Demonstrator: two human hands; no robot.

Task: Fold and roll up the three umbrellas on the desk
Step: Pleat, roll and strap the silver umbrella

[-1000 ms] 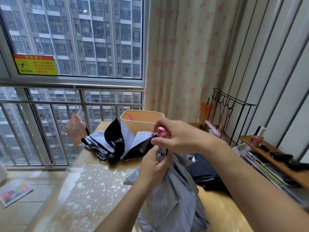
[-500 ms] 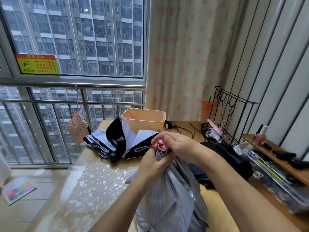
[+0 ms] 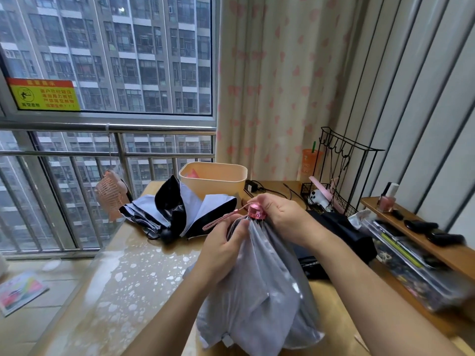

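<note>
Scene: a person stands at a desk [image 3: 123, 283] by a high-rise window, both bare hands busy with one umbrella.
Grey umbrella [image 3: 257, 291]: raised over the near part of the desk, handle end uppermost. Its silvery-grey canopy hangs loose and unrolled toward the person.
Pink handle [image 3: 257, 211]: a small glossy knob at the top of the bundle, between the two hands. A pink wrist strap [image 3: 218, 223] loops out from it to the left.
Left hand [image 3: 223, 249]: wrapped round the gathered canopy just below the handle, thumb and fingers closed on the fabric.
Right hand [image 3: 285, 217]: fingers curled onto the handle's right side, gripping it.
Black-and-pale umbrella [image 3: 180, 209]: lying unfolded and rumpled on the far left part of the desk, in front of a beige bin [image 3: 213, 181], apart from the hands.
Dark umbrella [image 3: 341, 235]: a black heap on the desk behind the right wrist, partly hidden by it.
Bin: at the desk's far edge, something pink inside.
Pink fan [image 3: 110, 196]: hanging from the window railing [image 3: 154, 127] beside the desk's far left corner.
Wire rack [image 3: 345, 205]: black, at the far right, with an orange cup [image 3: 309, 161] beside it.
Wooden shelf [image 3: 442, 250]: at the right edge, bearing a nail-polish bottle [image 3: 385, 201] and small dark items.
Backdrop: a heart-print curtain [image 3: 282, 73] and a yellow warning sticker [image 3: 43, 95] on the glass.
</note>
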